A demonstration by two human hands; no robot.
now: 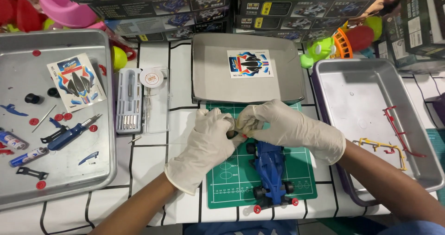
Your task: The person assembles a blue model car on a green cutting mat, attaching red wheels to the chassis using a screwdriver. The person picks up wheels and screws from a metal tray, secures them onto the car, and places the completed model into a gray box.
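The toy car [271, 170] is lying on the cutting mat [227, 184], between the left tray [55, 188] and right tray [352, 100], before the middle tray [208, 73]; both hands [208, 142] are meeting over its far end.

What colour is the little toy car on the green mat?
Blue toy car, black wheels; head view shows it best.

Bright, even overhead light; soft glare on the shiny steel trays [60, 179] either side of the gloved fingers [241, 124]; edges bow slightly.

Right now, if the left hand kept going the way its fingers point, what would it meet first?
The left hand points up and right, already meeting the right hand over the blue toy car. Beyond lies the steel tray, though depth is unclear.
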